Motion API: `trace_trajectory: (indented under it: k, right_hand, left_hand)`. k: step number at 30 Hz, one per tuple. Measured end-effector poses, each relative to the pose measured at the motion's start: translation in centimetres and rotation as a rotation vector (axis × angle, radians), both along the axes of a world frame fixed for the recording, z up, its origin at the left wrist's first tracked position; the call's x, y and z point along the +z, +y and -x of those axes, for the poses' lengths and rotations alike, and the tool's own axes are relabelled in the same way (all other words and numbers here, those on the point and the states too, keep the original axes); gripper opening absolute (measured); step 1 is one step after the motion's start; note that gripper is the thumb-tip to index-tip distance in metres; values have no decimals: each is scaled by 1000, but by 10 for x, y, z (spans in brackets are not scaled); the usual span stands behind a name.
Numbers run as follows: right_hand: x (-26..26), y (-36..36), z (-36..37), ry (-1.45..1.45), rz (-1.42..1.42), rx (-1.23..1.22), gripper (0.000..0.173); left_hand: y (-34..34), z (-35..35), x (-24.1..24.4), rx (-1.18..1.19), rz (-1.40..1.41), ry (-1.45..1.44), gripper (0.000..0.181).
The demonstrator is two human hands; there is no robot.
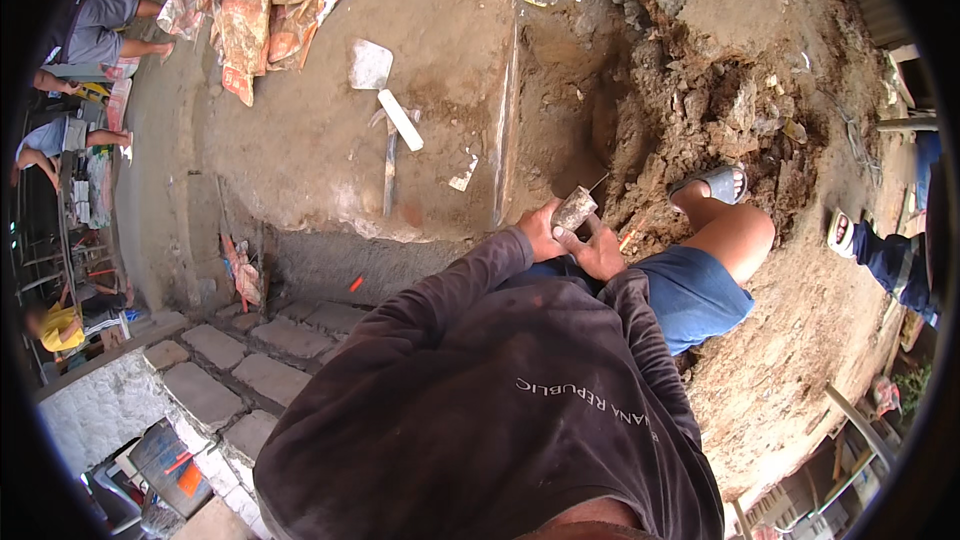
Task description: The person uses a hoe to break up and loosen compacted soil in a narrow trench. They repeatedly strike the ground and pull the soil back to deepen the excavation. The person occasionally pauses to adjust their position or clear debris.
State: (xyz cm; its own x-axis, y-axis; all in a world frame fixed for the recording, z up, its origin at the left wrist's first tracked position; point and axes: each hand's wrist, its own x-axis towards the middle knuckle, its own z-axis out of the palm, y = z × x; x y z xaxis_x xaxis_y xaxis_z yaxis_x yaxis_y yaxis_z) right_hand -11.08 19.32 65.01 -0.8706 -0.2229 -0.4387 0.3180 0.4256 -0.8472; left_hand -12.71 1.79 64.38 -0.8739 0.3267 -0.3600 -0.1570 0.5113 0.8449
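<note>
A short, dirt-caked cylinder (574, 210) is held between my two hands, just in front of my lap. My left hand (540, 231) wraps its left side. My right hand (598, 249) grips its lower right side, with the thumb pressed against it. A thin rod or wire (598, 181) sticks out near its far end; how it is fixed is unclear. Ahead to the left, a trowel (371, 64) with a white handle (401, 120) lies across the head of a claw hammer (389, 176) on the packed ground.
A narrow trench (574, 82) runs ahead, with a pale straight strip (505, 127) along its left edge. Broken earth (720, 112) is heaped at right, beside my sandalled foot (712, 184). Crumpled woven sacks (262, 7) lie far left. A block wall (217, 349) stands near left. Several people are around.
</note>
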Motion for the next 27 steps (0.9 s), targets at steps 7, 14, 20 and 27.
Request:
trace_trajectory:
  k: [7,14,20,27]
  right_hand:
    - [7,-1,6,-44,-30,-13,60]
    - [16,-1,10,-41,-60,6,78]
    - [16,-7,8,-55,-98,-37,76]
    - [21,-11,9,-82,-135,1,76]
  left_hand:
    - [-2,13,1,-85,-25,-122,87]
    - [-5,12,-11,-93,-2,-19,84]
    - [-2,16,10,-81,-19,-28,82]
    - [-14,7,-19,-101,73,19,81]
